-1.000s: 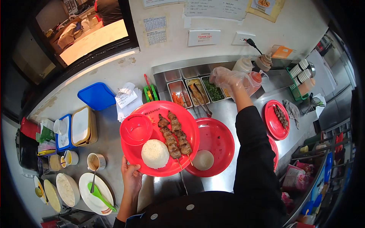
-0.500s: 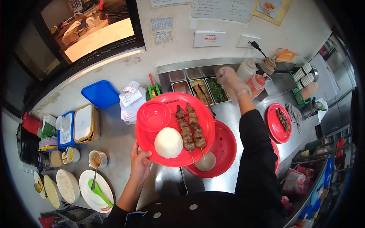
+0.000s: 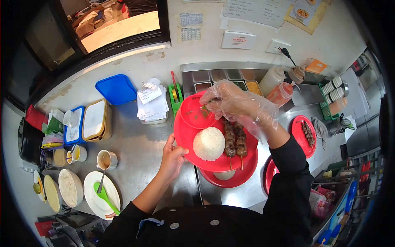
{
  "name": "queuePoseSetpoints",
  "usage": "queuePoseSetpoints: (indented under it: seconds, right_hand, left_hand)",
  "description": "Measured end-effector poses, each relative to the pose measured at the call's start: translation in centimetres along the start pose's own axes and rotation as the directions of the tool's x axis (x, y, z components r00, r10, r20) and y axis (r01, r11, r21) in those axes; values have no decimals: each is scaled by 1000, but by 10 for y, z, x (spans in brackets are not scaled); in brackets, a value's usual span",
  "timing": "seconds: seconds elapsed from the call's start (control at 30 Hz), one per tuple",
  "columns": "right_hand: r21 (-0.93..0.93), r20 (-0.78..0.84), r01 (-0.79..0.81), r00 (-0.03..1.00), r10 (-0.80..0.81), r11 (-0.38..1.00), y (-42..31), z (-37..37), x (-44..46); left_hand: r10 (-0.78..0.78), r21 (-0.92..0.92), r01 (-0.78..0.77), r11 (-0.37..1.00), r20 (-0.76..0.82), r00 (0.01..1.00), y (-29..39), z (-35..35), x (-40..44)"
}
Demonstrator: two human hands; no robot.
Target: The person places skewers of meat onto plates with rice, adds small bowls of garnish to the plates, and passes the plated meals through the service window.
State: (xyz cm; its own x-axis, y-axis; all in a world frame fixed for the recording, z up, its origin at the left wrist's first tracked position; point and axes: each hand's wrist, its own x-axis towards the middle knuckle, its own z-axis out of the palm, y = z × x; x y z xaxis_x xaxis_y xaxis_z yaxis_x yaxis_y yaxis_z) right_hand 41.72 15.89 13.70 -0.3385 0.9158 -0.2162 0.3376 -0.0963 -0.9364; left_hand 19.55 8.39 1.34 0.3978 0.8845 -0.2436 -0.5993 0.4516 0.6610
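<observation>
My left hand point(image 3: 173, 159) grips the left edge of a red plate point(image 3: 183, 139), thumb on the rim. On that plate are a white mound of rice point(image 3: 209, 143), two skewers of grilled meat point(image 3: 235, 140) and a small red bowl point(image 3: 190, 116). Over the bowl, my right hand point(image 3: 232, 101), in a clear plastic glove, is pinched on chopped green herbs point(image 3: 204, 110); bits of green show in the bowl. The glove hides the plate's upper right part. Below the held plate, another red plate point(image 3: 250, 166) with rice is partly covered.
Metal topping bins point(image 3: 203, 87) and squeeze bottles point(image 3: 281, 94) line the back. A red plate point(image 3: 297, 138) with skewered meat stands at right. On the left are a receipt stack point(image 3: 153, 103), a green tape dispenser point(image 3: 175, 99), a cup point(image 3: 108, 158) and a white plate point(image 3: 91, 177).
My right hand has moved from the herb bin leftward to above the red bowl, with green herbs now in its fingers. The held plate has shifted right in view.
</observation>
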Motion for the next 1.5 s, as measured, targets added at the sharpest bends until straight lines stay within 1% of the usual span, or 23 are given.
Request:
queuePoseSetpoints:
  seconds: [0.03,0.1,0.13,0.2,0.33,0.4,0.53,0.6,0.67,0.73,0.8,0.83,0.9,0.93,1.0,1.03,1.1,1.23,1.3,1.33,1.4,1.43,1.5]
  right_hand:
    - [-2,5,-1,1000,1,1000,-1,1,2]
    - [-131,13,-4,1000,6,991,-4,3,5]
    - [-132,17,-5,1000,7,991,-3,4,5]
    - [14,-3,27,1000,-27,1000,-1,4,2]
    - [41,-10,45,999,-45,998,13,5,7]
    - [-191,43,134,991,-128,973,10,5,9]
    - [-82,44,63,997,-60,995,-6,-4,5]
    - [148,-164,189,973,-165,971,1,-25,0]
    - [69,-316,321,905,-285,944,22,-63,3]
    - [-169,-361,134,914,-188,976,91,-130,27]
    - [-367,-527,-226,850,-1,903,104,-125,28]
    - [-364,-533,-226,846,-3,903,113,-122,28]
    - [-729,-382,-221,917,-116,648,140,-115,34]
    - [-729,-380,-219,918,-117,649,158,-116,43]
    - [-844,-365,-222,904,-222,488,178,-113,59]
    - [-844,-363,-218,904,-224,490,177,-113,61]
    - [-829,-408,-357,913,-29,431,148,-101,56]
    - [-816,-453,-364,885,-107,449,154,-106,59]
    - [-797,-413,-182,860,-299,576,160,-120,63]
    - [-797,-414,-185,861,-297,575,164,-124,65]
    - [-522,-498,-176,857,-131,835,177,-131,61]
    - [-520,-508,-185,852,-128,834,183,-139,62]
    - [-352,-613,-33,764,-204,935,196,-148,58]
  left_hand:
    - [3,-3,-3,1000,-4,1000,0,0,-1]
    - [-14,-18,14,1000,-5,1000,2,3,-3]
    - [-13,-20,13,1000,-8,1000,2,3,-3]
    - [-11,-25,10,1000,-4,1000,1,3,-4]
    - [1,-34,-1,999,1,1000,0,0,-4]
    - [0,-28,0,1000,8,1000,-1,0,-5]
    - [-5,-33,5,999,0,1000,-2,-6,-11]
    - [51,-44,-54,998,-61,997,-1,-17,-20]
    - [61,-23,-64,998,-102,993,10,-30,-36]
    - [100,41,-94,995,-162,982,22,-51,-56]
    - [139,108,-119,987,-200,970,31,-73,-77]
    - [156,134,-128,983,-227,961,36,-84,-87]
    - [181,201,-136,970,-225,957,39,-118,-106]
    - [182,201,-137,970,-227,957,38,-128,-112]
    - [191,195,-134,972,-312,931,36,-144,-124]
    - [194,197,-136,971,-313,930,33,-155,-129]
    - [160,176,-100,979,-372,914,27,-174,-134]
    - [160,182,-96,979,-382,910,18,-193,-132]
    - [143,164,-83,983,-397,907,16,-194,-128]
    - [139,163,-80,983,-397,907,16,-195,-127]
    - [93,149,-35,988,-399,912,18,-191,-123]
    - [86,149,-29,988,-390,917,17,-198,-121]
    - [44,254,63,965,-395,918,19,-210,-118]
